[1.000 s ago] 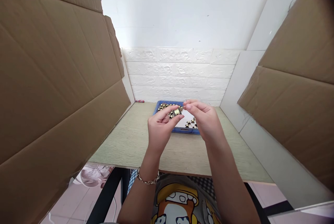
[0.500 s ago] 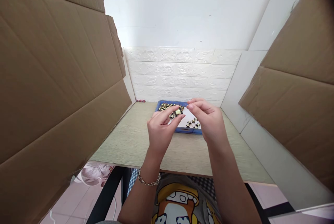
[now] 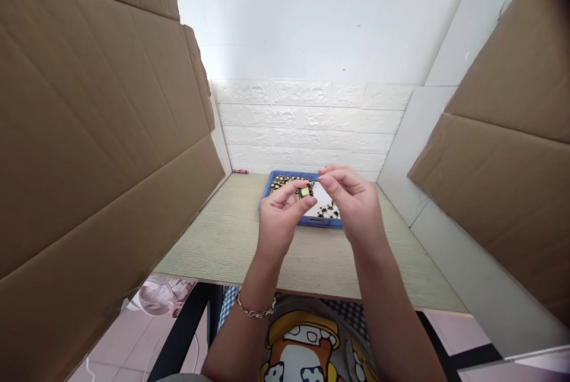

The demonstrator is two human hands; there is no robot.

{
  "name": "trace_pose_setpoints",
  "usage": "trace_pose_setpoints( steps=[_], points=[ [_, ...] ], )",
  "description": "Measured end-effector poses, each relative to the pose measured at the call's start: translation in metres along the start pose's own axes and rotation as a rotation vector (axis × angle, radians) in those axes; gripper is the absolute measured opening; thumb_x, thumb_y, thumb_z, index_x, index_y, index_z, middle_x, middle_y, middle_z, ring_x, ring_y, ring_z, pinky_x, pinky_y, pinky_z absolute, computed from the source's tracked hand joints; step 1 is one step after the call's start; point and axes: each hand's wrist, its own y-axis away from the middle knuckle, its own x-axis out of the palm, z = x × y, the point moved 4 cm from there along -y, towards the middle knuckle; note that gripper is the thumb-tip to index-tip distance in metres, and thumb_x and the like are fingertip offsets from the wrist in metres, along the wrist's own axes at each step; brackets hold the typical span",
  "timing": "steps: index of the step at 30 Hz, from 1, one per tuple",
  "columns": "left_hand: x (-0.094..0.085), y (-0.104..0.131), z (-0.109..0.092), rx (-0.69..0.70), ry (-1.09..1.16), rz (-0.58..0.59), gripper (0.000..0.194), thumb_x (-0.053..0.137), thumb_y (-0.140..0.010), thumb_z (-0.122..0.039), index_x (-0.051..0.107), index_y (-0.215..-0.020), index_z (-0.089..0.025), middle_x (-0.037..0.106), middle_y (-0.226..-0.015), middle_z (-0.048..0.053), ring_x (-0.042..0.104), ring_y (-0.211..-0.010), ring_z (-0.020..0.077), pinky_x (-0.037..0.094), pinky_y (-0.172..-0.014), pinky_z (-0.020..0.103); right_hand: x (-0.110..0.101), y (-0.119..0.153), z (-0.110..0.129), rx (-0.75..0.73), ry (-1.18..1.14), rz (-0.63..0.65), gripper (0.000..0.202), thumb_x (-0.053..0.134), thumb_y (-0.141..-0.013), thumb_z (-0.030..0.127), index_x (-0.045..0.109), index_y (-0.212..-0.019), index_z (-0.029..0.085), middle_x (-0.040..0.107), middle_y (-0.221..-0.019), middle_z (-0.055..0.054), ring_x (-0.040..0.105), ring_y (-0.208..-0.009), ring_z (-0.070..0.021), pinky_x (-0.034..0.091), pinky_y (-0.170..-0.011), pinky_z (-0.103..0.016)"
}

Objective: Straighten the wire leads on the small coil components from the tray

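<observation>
Between the thumb and forefinger of my left hand (image 3: 282, 212) is a small transformer (image 3: 305, 192), a yellow-taped coil on a black bobbin with pins. My right hand (image 3: 354, 201) is just to its right, thumb and forefinger pinched together; anything between those fingertips is too small to make out. Both hands are raised over the front of a blue tray (image 3: 323, 223). Many similar yellow-and-black transformers (image 3: 285, 180) are heaped in its left part. Several more (image 3: 328, 210) lie spread on a white sheet (image 3: 320, 192) on the right.
The tray stands on a pale wooden table (image 3: 222, 233) against a white brick-patterned wall (image 3: 307, 117). Cardboard panels (image 3: 102, 114) flank the left side, and another cardboard panel (image 3: 503, 162) hangs on the right. A small red wrapped item (image 3: 240, 171) lies at the back left.
My left hand has shifted slightly right and turned, and the transformer has turned a little with it. My right hand has barely moved and stays pinched.
</observation>
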Motion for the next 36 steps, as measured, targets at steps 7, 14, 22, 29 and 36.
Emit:
trace_pose_setpoints(
  steps=[7, 14, 22, 29, 36],
  points=[
    [0.008, 0.003, 0.004, -0.186, 0.268, 0.049, 0.027, 0.079, -0.054, -0.029, 0.068, -0.077, -0.02, 0.032, -0.045, -0.009, 0.029, -0.045, 0.0022, 0.036, -0.051, 0.016, 0.001, 0.001, 0.0, -0.008, -0.042, 0.003, 0.012, 0.061, -0.076, 0.032, 0.064, -0.068, 0.023, 0.06, -0.089, -0.001, 0.054, -0.094, -0.0163, 0.04, -0.088, -0.032],
    [0.02, 0.012, 0.005, -0.371, 0.56, 0.242, 0.022, 0.075, -0.063, -0.03, 0.067, -0.079, -0.018, 0.021, -0.042, -0.013, 0.013, -0.037, -0.001, 0.046, -0.06, 0.016, 0.002, 0.0, 0.0, -0.01, -0.073, 0.015, 0.011, 0.062, -0.076, 0.029, 0.064, -0.067, 0.023, 0.06, -0.088, 0.0, 0.055, -0.092, -0.015, 0.04, -0.087, -0.03],
    [0.022, 0.018, 0.008, -0.503, 0.716, 0.317, 0.019, 0.07, -0.07, -0.03, 0.063, -0.081, -0.016, 0.013, -0.05, -0.011, 0.009, -0.039, -0.0007, 0.048, -0.064, 0.017, 0.003, 0.003, 0.007, -0.021, -0.047, 0.038, 0.012, 0.061, -0.077, 0.028, 0.063, -0.067, 0.022, 0.059, -0.087, 0.0, 0.055, -0.089, -0.0129, 0.041, -0.085, -0.027],
    [0.023, 0.023, 0.01, -0.596, 0.829, 0.311, 0.019, 0.069, -0.072, -0.028, 0.057, -0.078, -0.014, 0.014, -0.049, -0.012, 0.01, -0.039, -0.0011, 0.049, -0.063, 0.019, 0.004, 0.001, 0.011, -0.055, 0.004, 0.07, 0.014, 0.058, -0.08, 0.026, 0.062, -0.067, 0.022, 0.06, -0.082, 0.0, 0.055, -0.087, -0.0127, 0.042, -0.083, -0.026],
    [0.025, 0.028, 0.01, -0.685, 0.976, 0.329, 0.017, 0.066, -0.074, -0.024, 0.055, -0.079, -0.012, 0.013, -0.049, -0.013, 0.01, -0.039, -0.0018, 0.049, -0.062, 0.02, 0.006, 0.002, 0.008, -0.049, -0.029, 0.106, 0.015, 0.058, -0.08, 0.026, 0.061, -0.066, 0.021, 0.057, -0.077, 0.002, 0.054, -0.08, -0.0098, 0.042, -0.075, -0.022]
  ],
)
